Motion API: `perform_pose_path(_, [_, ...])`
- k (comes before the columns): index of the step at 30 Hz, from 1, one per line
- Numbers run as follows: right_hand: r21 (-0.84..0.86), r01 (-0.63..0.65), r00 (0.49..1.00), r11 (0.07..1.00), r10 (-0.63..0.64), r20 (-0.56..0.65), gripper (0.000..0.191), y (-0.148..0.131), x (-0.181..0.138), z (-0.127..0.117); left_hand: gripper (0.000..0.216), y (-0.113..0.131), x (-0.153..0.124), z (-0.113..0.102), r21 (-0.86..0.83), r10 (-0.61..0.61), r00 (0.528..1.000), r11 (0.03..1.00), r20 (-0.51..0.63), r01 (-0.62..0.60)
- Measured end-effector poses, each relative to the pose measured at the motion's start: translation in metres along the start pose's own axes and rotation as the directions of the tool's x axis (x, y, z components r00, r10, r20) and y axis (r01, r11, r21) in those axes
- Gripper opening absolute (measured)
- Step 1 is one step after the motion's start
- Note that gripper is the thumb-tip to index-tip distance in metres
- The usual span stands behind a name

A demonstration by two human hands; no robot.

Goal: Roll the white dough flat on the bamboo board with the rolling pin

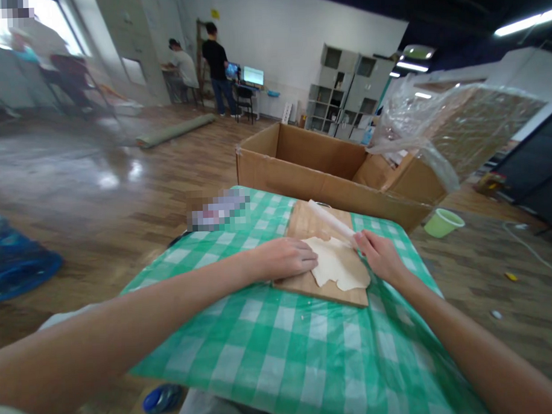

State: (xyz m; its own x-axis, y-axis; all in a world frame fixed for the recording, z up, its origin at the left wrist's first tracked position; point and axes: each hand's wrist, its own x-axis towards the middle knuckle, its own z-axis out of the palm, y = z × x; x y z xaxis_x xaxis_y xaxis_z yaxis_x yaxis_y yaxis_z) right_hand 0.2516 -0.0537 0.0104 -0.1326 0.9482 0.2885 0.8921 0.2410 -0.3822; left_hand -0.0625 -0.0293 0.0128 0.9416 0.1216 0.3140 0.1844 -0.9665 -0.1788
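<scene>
A wooden board (299, 224) lies on a table covered with a green and white checked cloth (281, 346). On the board lies a flat sheet of pale dough (339, 268). My left hand (284, 257) rests flat on the board's left edge, fingertips touching the dough. My right hand (379, 251) is closed round the near end of a white rolling pin (331, 221), which slants away across the board's far part.
A large open cardboard box (301, 164) stands just behind the table, with crumpled clear plastic (418, 123) over its right side. A green cup (442, 222) lies on the floor at right, a blue object (15, 264) at left. Two people stand at a far desk.
</scene>
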Motion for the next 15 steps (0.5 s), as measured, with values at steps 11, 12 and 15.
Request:
perform_pose_path(11, [-0.434,0.059,0.991,0.899,0.001,0.137,0.052,-0.028,0.0,0.013,0.028,0.009,0.008,-0.004,-0.108,-0.566,0.793,0.823,-0.225,0.557])
perform_pose_path(12, [-0.436,0.073,0.989,0.897,-0.007,0.15,0.051,-0.029,0.001,0.013,0.031,0.006,0.015,0.001,-0.09,-0.601,0.774,0.798,-0.198,0.596])
perform_pose_path(15, [-0.451,0.075,0.981,0.889,0.016,0.194,0.048,-0.03,0.008,0.013,0.044,-0.005,0.032,0.017,-0.005,-0.663,0.74,0.745,-0.115,0.667])
